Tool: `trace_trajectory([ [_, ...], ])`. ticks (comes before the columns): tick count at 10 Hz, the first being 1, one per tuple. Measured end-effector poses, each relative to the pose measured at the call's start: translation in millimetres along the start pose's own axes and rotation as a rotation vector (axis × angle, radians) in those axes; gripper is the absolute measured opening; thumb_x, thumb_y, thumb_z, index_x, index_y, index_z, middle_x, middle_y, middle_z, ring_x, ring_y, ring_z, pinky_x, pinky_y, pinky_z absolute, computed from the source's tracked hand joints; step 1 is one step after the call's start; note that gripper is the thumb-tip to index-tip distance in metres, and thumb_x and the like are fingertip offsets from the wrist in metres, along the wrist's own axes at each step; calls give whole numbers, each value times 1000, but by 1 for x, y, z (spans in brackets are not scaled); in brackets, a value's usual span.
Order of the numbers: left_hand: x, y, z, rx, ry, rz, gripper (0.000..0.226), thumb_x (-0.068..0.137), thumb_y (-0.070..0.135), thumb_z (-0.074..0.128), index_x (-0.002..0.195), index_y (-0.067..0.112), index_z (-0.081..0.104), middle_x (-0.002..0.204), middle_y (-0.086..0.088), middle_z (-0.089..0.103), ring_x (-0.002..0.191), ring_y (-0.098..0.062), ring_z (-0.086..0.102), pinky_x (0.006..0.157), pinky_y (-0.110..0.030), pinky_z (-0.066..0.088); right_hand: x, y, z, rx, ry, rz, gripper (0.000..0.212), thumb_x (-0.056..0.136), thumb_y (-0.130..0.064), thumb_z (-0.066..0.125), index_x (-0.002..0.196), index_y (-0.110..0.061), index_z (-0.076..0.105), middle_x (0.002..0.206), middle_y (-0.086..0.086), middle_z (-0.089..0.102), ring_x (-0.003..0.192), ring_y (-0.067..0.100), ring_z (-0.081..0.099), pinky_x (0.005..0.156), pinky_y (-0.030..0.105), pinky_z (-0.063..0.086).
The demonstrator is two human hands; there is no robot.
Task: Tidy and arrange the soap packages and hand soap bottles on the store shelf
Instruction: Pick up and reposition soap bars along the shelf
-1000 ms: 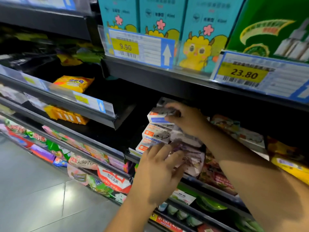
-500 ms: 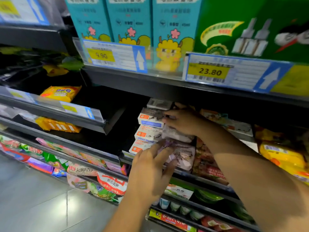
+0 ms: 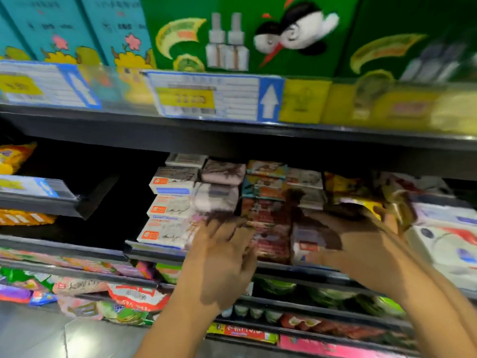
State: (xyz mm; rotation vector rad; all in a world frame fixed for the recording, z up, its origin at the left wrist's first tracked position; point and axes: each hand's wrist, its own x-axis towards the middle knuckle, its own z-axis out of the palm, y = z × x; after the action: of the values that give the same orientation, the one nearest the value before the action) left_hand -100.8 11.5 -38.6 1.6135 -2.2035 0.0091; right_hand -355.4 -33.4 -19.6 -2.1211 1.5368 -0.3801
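On the middle shelf (image 3: 154,250) a stack of white soap boxes (image 3: 170,208) with orange labels stands at the left. Pale pink soap packs (image 3: 219,187) lie beside it, then dark red soap packs (image 3: 271,223). My left hand (image 3: 224,257) hovers with fingers spread in front of the shelf edge, its fingertips at the lowest pink pack and the red packs, holding nothing. My right hand (image 3: 361,244) reaches further right, fingertips at a yellow soap pack (image 3: 358,197). Motion blur hides whether it grips that pack.
Large white packs (image 3: 449,241) fill the shelf's right end. The shelf above, close over the soap stacks, carries green boxes (image 3: 258,34), teal boxes (image 3: 51,27) and a price tag (image 3: 206,99). Lower shelves hold colourful packets (image 3: 136,295). Grey floor tiles (image 3: 38,337) lie at bottom left.
My view swung to the right. The right hand left the white and pink packs and moved right to the yellow pack. The left hand lifted off the pink pack and spread its fingers.
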Motion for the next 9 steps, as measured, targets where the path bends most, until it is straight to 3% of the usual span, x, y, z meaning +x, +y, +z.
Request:
trace_trajectory([
  [1, 10, 18, 12, -3, -86, 1, 42, 94, 46, 43, 122, 25, 65, 123, 1, 66, 112, -27, 63, 97, -47, 49, -18, 17, -11, -128, -15, 135, 87, 77, -54, 74, 143, -62, 18, 147, -16, 46, 139, 15, 41, 120, 48, 24],
  [2, 16, 27, 15, -16, -148, -11, 43, 94, 49, 42, 129, 30, 61, 130, 5, 63, 118, -30, 61, 99, -55, 45, -26, 12, -16, -326, -2, 125, 73, 88, -55, 62, 140, -59, 11, 146, -18, 47, 140, 12, 38, 122, 54, 11],
  [3, 20, 41, 0, 80, -262, 8, 50, 94, 54, 37, 138, 37, 50, 144, 10, 52, 133, -26, 48, 110, -62, 32, -31, 0, -16, -377, -63, 179, 62, 99, -54, 45, 151, -52, 11, 154, -18, 37, 145, 17, 30, 122, 55, 0],
  [4, 25, 45, -12, 123, -381, -35, 55, 99, 58, 33, 151, 42, 26, 158, 17, 29, 146, -15, 22, 122, -51, 8, -35, 5, -10, -261, 20, 145, 67, 96, -52, 54, 150, -53, 15, 157, -14, 31, 144, 21, 28, 118, 54, 23],
  [5, 25, 49, -15, 99, -376, -73, 54, 99, 55, 39, 150, 39, 31, 149, 12, 44, 141, -15, 32, 122, -49, 8, -38, 4, -12, -265, 85, 124, 65, 94, -55, 56, 150, -49, 23, 153, -11, 33, 142, 20, 27, 119, 51, 20],
  [6, 17, 52, -12, 66, -303, -42, 64, 95, 49, 54, 152, 33, 31, 143, 5, 52, 141, -21, 34, 123, -49, 9, -51, -1, -11, -80, 201, 90, 66, 94, -51, 59, 152, -42, 28, 143, -10, 35, 131, 12, 31, 106, 26, 33],
  [7, 6, 56, -12, -41, -198, 63, 76, 88, 43, 67, 152, 26, 30, 142, 0, 50, 135, -22, 37, 118, -47, 27, -64, 0, -9, 62, 264, 62, 62, 92, -50, 61, 147, -40, 34, 118, -17, 35, 105, 2, 40, 82, 12, 36],
  [8, 0, 60, -19, -282, -214, 107, 81, 92, 43, 66, 153, 48, 13, 160, 16, 20, 147, -8, 16, 116, -30, 24, -81, -3, -10, 388, 278, 88, 51, 85, -52, 64, 132, -44, 45, 120, -30, 43, 109, -13, 46, 86, 5, 43],
  [9, 6, 70, -23, -504, -90, 143, 64, 88, 44, 71, 143, 48, 38, 150, 35, 27, 141, 8, 24, 108, -5, 22, -95, -11, -13, 647, 258, 109, 51, 78, -54, 64, 127, -48, 52, 120, -29, 58, 109, -7, 58, 83, 14, 49],
])
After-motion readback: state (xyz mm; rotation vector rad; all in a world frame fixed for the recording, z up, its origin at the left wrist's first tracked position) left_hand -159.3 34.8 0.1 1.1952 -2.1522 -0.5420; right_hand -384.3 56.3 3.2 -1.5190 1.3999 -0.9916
